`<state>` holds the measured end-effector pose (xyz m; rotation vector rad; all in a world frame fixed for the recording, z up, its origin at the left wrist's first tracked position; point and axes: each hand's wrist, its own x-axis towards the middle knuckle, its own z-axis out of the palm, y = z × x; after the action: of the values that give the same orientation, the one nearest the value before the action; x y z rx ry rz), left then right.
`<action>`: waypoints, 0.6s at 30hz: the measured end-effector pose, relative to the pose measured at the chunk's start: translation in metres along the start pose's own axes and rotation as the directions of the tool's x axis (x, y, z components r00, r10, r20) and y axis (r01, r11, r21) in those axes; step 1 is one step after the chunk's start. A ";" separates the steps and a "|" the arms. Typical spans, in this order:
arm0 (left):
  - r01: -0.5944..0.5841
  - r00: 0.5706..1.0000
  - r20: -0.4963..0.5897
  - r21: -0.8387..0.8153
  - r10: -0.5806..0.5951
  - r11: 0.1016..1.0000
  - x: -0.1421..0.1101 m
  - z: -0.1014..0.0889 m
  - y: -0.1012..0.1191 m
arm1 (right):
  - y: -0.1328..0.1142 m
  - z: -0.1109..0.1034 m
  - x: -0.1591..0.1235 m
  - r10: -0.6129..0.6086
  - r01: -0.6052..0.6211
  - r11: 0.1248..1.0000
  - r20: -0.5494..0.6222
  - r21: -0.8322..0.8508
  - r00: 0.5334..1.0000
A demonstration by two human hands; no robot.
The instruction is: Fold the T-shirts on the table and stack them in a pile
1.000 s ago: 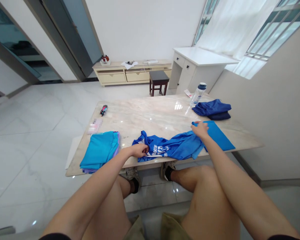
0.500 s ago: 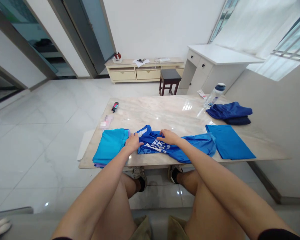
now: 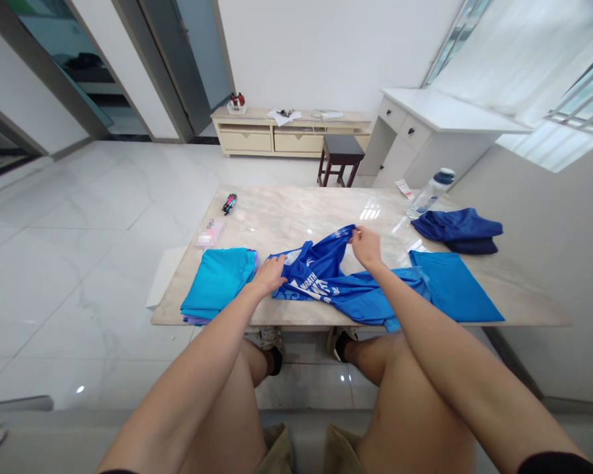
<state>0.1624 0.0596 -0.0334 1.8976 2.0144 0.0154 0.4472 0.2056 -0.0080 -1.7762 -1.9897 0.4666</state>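
A blue short-sleeved shirt with white print [image 3: 316,284] lies crumpled on the marble table [image 3: 296,210]. My right hand [image 3: 366,247] pinches its upper edge and holds a fold of the cloth up off the table. My left hand [image 3: 271,275] rests flat on the shirt's left part, right next to a folded stack of turquoise clothes [image 3: 217,283]. A flat folded blue garment [image 3: 452,288] lies just right of the shirt, partly under its far end.
Farther back on the table stand a water bottle [image 3: 429,195] and folded navy clothes [image 3: 457,229]. A small dark pen-like object [image 3: 229,204] and a blurred pink item [image 3: 211,232] lie at the left. A low cabinet [image 3: 291,131], stool [image 3: 340,153] and white desk [image 3: 415,131] stand beyond.
My right hand has moved from lying on the shirt to lifting its edge up and away from me. My left hand has shifted slightly right. The view has turned a little.
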 end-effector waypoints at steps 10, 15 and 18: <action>0.206 0.979 -0.008 0.024 -0.206 0.978 -0.009 -0.016 0.009 | 0.046 -0.014 -0.015 -0.142 0.138 0.986 -0.041 -0.093 0.989; 0.165 0.979 0.110 0.076 -0.172 0.983 -0.012 0.001 0.005 | 0.056 0.006 -0.021 -0.384 0.452 0.892 0.562 0.021 0.732; 0.145 0.972 0.175 0.073 -0.156 0.987 -0.009 0.004 0.007 | 0.076 0.016 -0.025 -0.306 0.431 0.901 0.625 -0.053 0.718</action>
<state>0.1704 0.0509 -0.0333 1.7077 2.0487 -0.2501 0.5054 0.1905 -0.0628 -1.3533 -2.8548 0.8019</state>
